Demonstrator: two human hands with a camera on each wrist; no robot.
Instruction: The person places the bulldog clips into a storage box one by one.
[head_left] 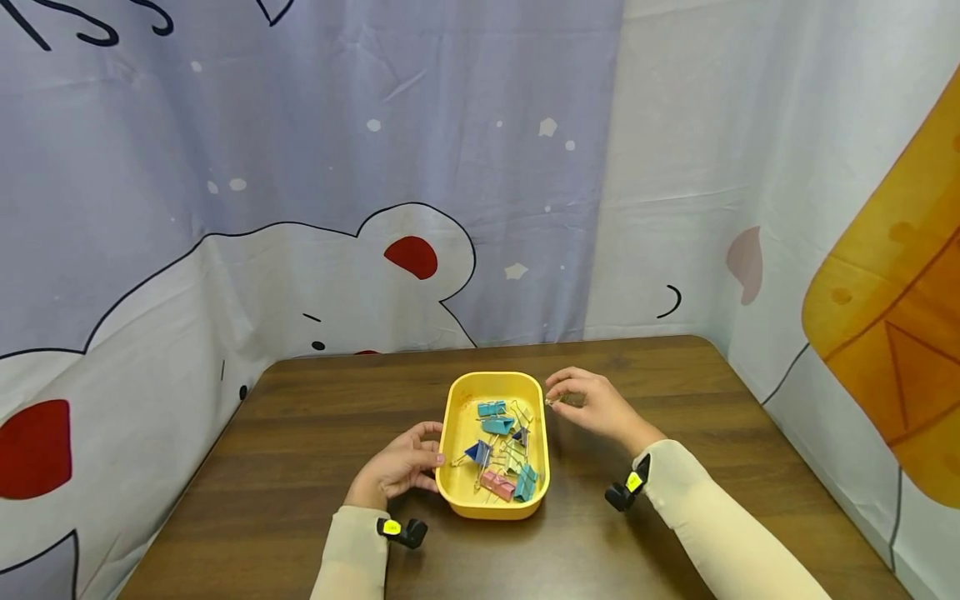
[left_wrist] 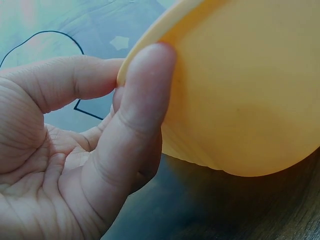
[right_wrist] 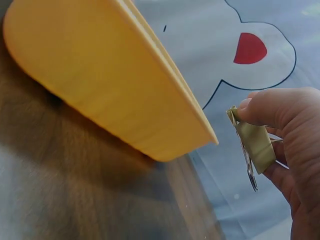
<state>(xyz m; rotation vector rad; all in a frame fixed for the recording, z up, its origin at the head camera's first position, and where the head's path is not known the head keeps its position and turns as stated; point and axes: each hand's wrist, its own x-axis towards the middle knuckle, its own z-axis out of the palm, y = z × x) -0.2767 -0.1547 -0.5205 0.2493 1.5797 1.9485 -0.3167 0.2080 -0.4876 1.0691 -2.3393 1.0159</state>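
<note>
A yellow tray sits on the table, holding several binder clips: blue clips, a dark blue clip, a pink clip and pale yellow clips. My left hand pinches the tray's left rim; in the left wrist view the thumb lies over the wall with fingers outside. Just beyond the right rim, my right hand pinches a pale yellow binder clip between thumb and fingers. Its wire handle hangs down in the right wrist view, apart from the tray.
The brown wooden table spreads around the tray. Behind it hangs a printed curtain, which also runs along the right side. Each wrist carries a small black camera on a strap.
</note>
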